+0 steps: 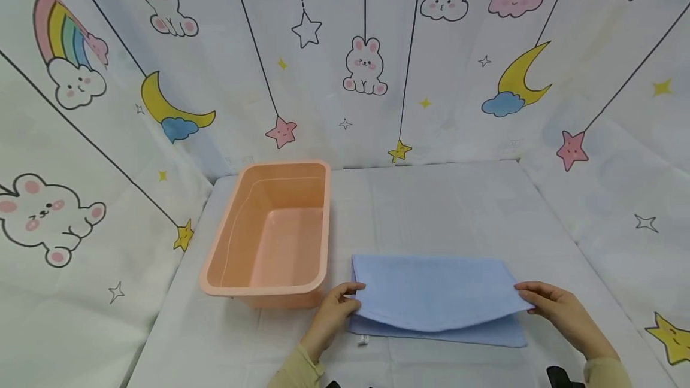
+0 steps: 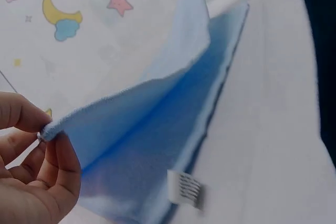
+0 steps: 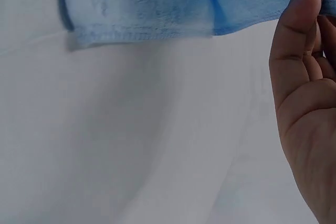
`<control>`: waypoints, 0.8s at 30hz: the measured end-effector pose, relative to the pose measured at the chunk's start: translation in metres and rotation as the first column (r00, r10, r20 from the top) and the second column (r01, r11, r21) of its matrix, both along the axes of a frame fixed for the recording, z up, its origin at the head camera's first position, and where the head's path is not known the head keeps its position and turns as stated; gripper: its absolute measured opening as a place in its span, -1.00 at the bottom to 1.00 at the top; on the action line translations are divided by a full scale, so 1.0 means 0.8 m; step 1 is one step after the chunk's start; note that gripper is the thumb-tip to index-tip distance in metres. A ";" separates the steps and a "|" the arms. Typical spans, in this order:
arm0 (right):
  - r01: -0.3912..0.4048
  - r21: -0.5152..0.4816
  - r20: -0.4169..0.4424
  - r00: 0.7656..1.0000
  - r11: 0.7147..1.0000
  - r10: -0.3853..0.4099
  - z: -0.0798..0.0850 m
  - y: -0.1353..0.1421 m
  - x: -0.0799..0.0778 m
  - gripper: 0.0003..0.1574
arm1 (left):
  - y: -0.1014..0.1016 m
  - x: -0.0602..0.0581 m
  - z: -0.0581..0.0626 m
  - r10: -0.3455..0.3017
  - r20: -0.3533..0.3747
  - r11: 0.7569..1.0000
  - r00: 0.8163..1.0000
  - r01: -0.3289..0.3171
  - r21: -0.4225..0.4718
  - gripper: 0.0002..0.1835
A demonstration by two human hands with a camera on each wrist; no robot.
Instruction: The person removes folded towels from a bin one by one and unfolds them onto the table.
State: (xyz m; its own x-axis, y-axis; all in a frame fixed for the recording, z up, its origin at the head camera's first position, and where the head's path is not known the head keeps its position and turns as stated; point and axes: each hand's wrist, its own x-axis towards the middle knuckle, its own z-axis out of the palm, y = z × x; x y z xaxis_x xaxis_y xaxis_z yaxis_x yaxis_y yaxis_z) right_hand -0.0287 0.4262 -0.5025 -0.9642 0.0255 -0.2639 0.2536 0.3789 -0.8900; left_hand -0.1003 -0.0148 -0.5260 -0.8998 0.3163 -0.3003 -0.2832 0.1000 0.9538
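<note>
A light blue towel (image 1: pixel 431 292) lies folded over on the white table, its upper layer lifted above the lower one. My left hand (image 1: pixel 335 310) pinches the left corner of that upper layer between thumb and fingers. At the opposite end, my right hand (image 1: pixel 560 310) pinches the right corner. The left wrist view shows the gap between the two layers of the towel (image 2: pixel 142 108), with a white label (image 2: pixel 184 188) on the lower layer's edge. In the right wrist view the right hand (image 3: pixel 304 77) holds the towel's edge at the top.
An orange plastic basin (image 1: pixel 318 226) stands left of the towel, close to my left hand, with nothing seen inside. A white cloth printed with rabbits, moons and stars hangs behind the table (image 1: pixel 431 196) and along its sides.
</note>
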 end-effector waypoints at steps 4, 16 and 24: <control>0.010 -0.163 -0.056 0.998 0.987 -0.019 0.009 -0.001 -0.014 -0.67 | 0.005 -0.014 0.012 -0.017 0.038 0.992 0.999 0.012 0.123 -0.56; -0.099 -0.519 -0.242 0.970 0.849 -0.035 0.030 -0.003 -0.058 -0.60 | 0.030 -0.055 0.031 0.153 0.147 0.904 0.977 -0.199 0.378 -0.56; -0.069 -0.713 -0.233 0.962 0.698 -0.142 0.037 -0.008 -0.075 -0.61 | 0.058 -0.068 0.046 0.275 0.183 0.834 0.944 -0.329 0.443 -0.58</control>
State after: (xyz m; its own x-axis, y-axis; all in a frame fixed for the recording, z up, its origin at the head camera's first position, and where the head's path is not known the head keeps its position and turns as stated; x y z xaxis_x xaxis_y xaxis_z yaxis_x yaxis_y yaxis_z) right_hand -0.0889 0.4195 -0.4731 -0.9990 -0.0300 0.0321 -0.0176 -0.3960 -0.9181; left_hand -0.1550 0.0318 -0.4889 -0.9440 0.1604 -0.2884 -0.3300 -0.4506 0.8295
